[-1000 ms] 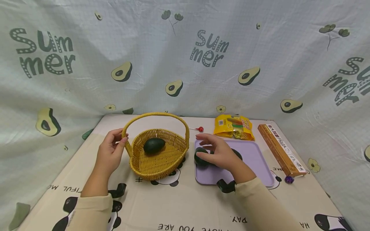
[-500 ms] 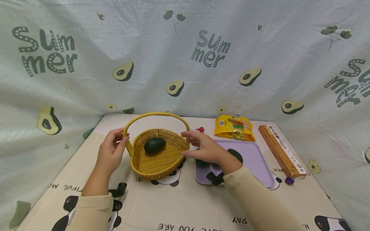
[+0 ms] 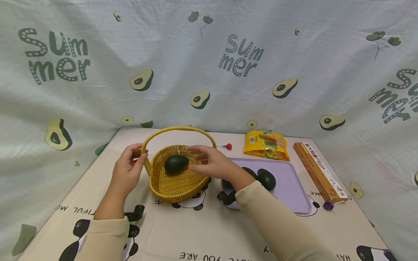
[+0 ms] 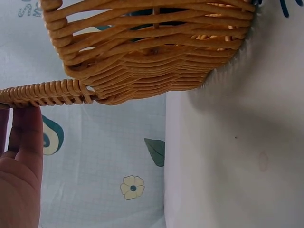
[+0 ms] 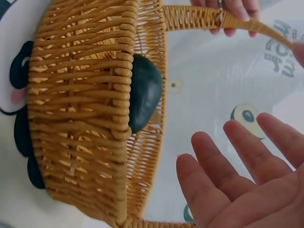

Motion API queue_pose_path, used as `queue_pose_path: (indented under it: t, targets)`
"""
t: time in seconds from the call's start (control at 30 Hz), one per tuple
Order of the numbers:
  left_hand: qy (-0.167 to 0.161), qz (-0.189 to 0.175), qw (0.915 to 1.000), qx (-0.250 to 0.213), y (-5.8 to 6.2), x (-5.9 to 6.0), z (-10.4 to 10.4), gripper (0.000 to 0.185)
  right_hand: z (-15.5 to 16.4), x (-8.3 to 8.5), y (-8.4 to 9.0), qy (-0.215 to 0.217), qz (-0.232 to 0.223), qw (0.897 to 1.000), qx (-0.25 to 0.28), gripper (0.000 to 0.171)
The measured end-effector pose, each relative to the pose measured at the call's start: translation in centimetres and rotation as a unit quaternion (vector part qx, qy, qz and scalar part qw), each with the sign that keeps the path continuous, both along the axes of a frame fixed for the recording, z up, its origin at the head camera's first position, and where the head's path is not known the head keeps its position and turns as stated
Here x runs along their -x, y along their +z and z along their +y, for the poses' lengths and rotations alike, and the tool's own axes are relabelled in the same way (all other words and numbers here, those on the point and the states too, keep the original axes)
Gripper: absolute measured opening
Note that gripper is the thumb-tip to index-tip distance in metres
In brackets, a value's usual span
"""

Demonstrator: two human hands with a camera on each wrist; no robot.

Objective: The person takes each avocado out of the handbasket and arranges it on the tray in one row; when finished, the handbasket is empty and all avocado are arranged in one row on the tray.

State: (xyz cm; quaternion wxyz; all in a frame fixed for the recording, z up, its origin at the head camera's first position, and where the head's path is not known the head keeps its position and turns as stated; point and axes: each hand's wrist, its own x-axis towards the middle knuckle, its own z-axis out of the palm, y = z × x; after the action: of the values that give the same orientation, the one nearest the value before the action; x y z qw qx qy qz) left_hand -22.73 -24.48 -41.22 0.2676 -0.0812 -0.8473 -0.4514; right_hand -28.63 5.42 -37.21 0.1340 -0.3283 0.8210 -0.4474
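A yellow wicker basket (image 3: 173, 183) with an arched handle (image 3: 177, 128) stands on the table, one dark green avocado (image 3: 176, 163) lying inside it. My left hand (image 3: 139, 156) grips the handle's left base. In the left wrist view its fingers (image 4: 23, 137) lie just under the handle (image 4: 47, 92). My right hand (image 3: 196, 159) hovers over the basket's right rim, fingers straight and palm empty, beside the avocado (image 5: 145, 92). Two more avocados (image 3: 266, 178) lie on the purple tray (image 3: 290, 192); my right forearm partly hides one of them.
Behind the tray lie a yellow snack bag (image 3: 266, 145) and a red lollipop (image 3: 227, 146). A long brown box (image 3: 318, 170) lies along the tray's right side, with a small purple object (image 3: 328, 205) near its front end. Printed cloth walls close in the table's back and sides.
My right hand has left the avocado at the tray's left end and moved left over the basket, holding nothing. The left hand stays on the handle.
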Motion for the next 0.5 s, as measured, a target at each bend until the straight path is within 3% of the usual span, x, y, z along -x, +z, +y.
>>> queue_pose_path:
  t: [0.5]
  targets:
    - [-0.018, 0.0, 0.9997, -0.017, 0.3, -0.1, -0.2, 0.031, -4.0, 2.5, 0.0, -0.048, -0.02, 0.998, -0.044, 0.057]
